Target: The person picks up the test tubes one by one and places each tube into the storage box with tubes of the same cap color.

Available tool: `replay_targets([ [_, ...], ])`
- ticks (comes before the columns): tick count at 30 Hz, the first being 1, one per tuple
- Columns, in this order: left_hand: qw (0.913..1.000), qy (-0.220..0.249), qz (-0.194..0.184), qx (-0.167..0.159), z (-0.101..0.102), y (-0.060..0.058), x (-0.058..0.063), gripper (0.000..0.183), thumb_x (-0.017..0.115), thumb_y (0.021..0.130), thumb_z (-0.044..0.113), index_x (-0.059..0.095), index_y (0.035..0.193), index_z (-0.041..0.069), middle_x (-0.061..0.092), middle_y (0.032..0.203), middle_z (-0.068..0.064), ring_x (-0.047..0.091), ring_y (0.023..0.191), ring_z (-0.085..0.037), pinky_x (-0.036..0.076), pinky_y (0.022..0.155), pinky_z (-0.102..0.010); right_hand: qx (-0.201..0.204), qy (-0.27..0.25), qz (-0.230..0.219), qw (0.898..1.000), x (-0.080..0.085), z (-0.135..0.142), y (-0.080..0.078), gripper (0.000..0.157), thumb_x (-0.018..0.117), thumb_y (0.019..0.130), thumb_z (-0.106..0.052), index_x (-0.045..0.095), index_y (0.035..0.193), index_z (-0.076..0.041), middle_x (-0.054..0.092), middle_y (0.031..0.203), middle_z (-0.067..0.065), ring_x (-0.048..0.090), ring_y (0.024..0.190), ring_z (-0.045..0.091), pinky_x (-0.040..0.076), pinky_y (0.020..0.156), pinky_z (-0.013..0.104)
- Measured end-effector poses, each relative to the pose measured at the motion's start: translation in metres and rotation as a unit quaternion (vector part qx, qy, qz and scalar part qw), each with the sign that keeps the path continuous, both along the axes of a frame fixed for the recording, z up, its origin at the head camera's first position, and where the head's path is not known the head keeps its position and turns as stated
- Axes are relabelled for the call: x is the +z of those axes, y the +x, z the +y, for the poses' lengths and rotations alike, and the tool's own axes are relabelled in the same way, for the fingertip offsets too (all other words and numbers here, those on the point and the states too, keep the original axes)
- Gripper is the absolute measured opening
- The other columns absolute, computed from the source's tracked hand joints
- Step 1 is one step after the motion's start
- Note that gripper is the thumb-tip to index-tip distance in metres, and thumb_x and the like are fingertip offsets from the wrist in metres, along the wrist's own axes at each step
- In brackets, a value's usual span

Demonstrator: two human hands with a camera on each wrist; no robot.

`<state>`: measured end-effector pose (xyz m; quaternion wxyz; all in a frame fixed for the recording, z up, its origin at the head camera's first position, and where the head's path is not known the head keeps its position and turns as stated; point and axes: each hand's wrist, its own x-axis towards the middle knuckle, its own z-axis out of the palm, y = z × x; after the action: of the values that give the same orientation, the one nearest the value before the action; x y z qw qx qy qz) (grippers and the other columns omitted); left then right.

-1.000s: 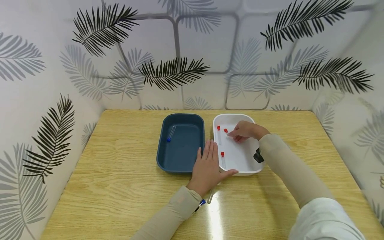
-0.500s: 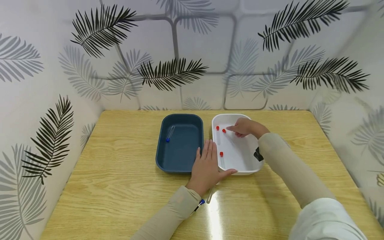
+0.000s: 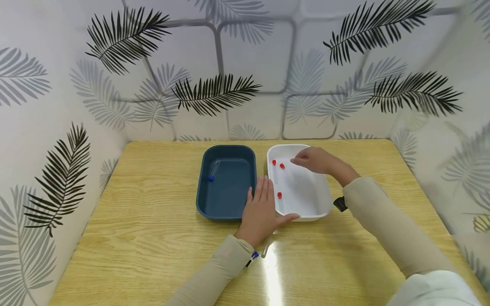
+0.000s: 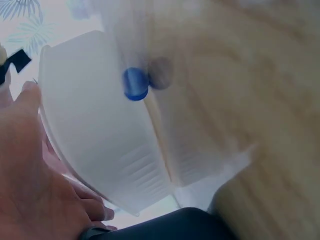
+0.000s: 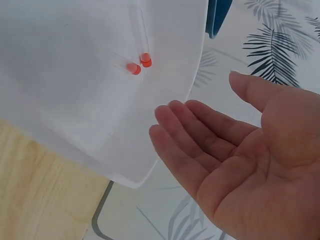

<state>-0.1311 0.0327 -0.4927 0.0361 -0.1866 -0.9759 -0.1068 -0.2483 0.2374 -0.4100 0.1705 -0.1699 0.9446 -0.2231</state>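
My left hand (image 3: pixel 261 212) rests with straight fingers between the blue tray (image 3: pixel 200 199) and the white tray (image 3: pixel 329 199), thumb along the white tray's near rim. Over the back right of the white tray is my right hand (image 3: pixel 319 160); its palm and relaxed fingers (image 5: pixel 175 155) show nothing held. Inside the white tray lie clear tubes with red caps: one red cap (image 3: pixel 274 162) at the back left, a second red cap (image 3: pixel 282 165) beside it, and a third red cap (image 3: pixel 279 195) nearer the front. In the blue tray lies a tube with a blue cap (image 3: pixel 211 178).
Another blue-capped tube (image 3: pixel 254 255) lies on the wooden table (image 3: pixel 153 238) by my left wrist; its blue cap (image 4: pixel 136 84) looms close in the left wrist view. A clear tube (image 3: pixel 265 248) lies beside it. A leaf-patterned wall covering (image 3: pixel 260 55) stands behind the table.
My right hand has lifted away from the red-capped tubes, back and slightly right, and its fingers have loosened. My left hand has stayed by the trays. The view has shifted slightly.
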Motion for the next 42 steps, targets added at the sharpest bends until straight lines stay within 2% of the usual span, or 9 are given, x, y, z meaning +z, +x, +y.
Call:
replay_targets([
  [5,0.9984,0.045,-0.032,-0.008,-0.006,-0.002,0.004,0.114,0.023,0.071,0.087,0.008,0.149,0.005,0.003,0.155,-0.009,-0.001,0.141,-0.029,0.013,0.109,-0.05,0.004,-0.038,0.041,0.998,-0.005,-0.001,0.017,0.038,0.052,0.096,-0.031,0.063,0.115,0.0,0.064,0.11,0.015,0.059,0.099,0.028,0.047,0.084,0.045],
  [12,0.9941,0.078,-0.057,-0.051,-0.018,-0.003,0.014,0.099,0.02,0.082,0.078,0.008,0.149,0.006,0.003,0.155,-0.008,-0.005,0.141,-0.024,0.009,0.111,-0.047,0.001,-0.086,0.069,0.994,-0.021,-0.003,0.04,0.037,0.056,0.094,-0.024,0.06,0.119,0.003,0.064,0.11,0.015,0.06,0.101,0.029,0.047,0.087,0.046],
  [16,0.9933,0.089,-0.023,-0.071,-0.028,-0.001,0.027,0.083,0.027,0.091,0.065,0.023,0.147,0.003,0.015,0.154,-0.011,0.009,0.141,-0.026,0.017,0.11,-0.042,0.006,-0.093,0.098,0.991,-0.027,-0.01,0.054,0.039,0.057,0.093,-0.026,0.059,0.12,0.003,0.063,0.113,0.016,0.06,0.102,0.029,0.046,0.088,0.046],
  [20,0.991,0.103,0.025,-0.082,-0.043,0.007,0.044,0.061,0.035,0.098,0.047,0.039,0.14,0.003,0.034,0.147,-0.01,0.026,0.137,-0.022,0.026,0.107,-0.036,0.014,-0.084,0.141,0.986,-0.032,-0.022,0.069,0.045,0.059,0.092,-0.033,0.058,0.123,-0.001,0.06,0.12,0.014,0.056,0.109,0.028,0.043,0.092,0.045],
  [26,0.9784,0.184,0.067,-0.066,-0.07,0.02,0.06,0.043,0.044,0.098,0.036,0.055,0.13,0.009,0.052,0.133,-0.002,0.05,0.119,-0.013,0.045,0.092,-0.03,0.032,-0.066,0.177,0.981,-0.042,-0.04,0.088,0.057,0.056,0.091,-0.044,0.05,0.132,-0.005,0.052,0.131,0.013,0.045,0.123,0.027,0.036,0.1,0.043],
  [32,0.9683,0.229,0.079,-0.062,-0.098,0.028,0.062,0.037,0.05,0.096,0.029,0.056,0.129,0.012,0.058,0.125,-0.001,0.058,0.109,-0.011,0.048,0.086,-0.027,0.05,-0.045,0.204,0.977,-0.054,-0.056,0.099,0.072,0.056,0.088,-0.051,0.04,0.141,-0.005,0.041,0.142,0.014,0.036,0.131,0.026,0.032,0.103,0.042],
  [35,0.9644,0.242,0.088,-0.061,-0.112,0.033,0.062,0.033,0.051,0.096,0.027,0.059,0.125,0.014,0.064,0.112,0.003,0.062,0.088,-0.005,0.05,0.073,-0.022,0.064,-0.025,0.209,0.975,-0.058,-0.064,0.103,0.08,0.053,0.087,-0.056,0.035,0.143,-0.002,0.032,0.147,0.014,0.027,0.136,0.026,0.028,0.106,0.042],
  [38,0.9643,0.242,0.086,-0.066,-0.124,0.04,0.061,0.028,0.051,0.096,0.028,0.064,0.116,0.014,0.064,0.1,0.006,0.056,0.073,-0.003,0.048,0.063,-0.02,0.076,-0.001,0.208,0.975,-0.062,-0.073,0.105,0.087,0.046,0.086,-0.064,0.029,0.145,-0.002,0.024,0.15,0.014,0.019,0.139,0.026,0.022,0.109,0.04],
  [42,0.9671,0.237,0.059,-0.072,-0.135,0.049,0.055,0.023,0.052,0.095,0.03,0.066,0.107,0.016,0.063,0.095,0.01,0.055,0.077,0.0,0.048,0.064,-0.02,0.087,0.019,0.212,0.973,-0.064,-0.082,0.105,0.096,0.043,0.083,-0.07,0.026,0.145,0.0,0.022,0.151,0.015,0.016,0.139,0.026,0.017,0.11,0.04],
])
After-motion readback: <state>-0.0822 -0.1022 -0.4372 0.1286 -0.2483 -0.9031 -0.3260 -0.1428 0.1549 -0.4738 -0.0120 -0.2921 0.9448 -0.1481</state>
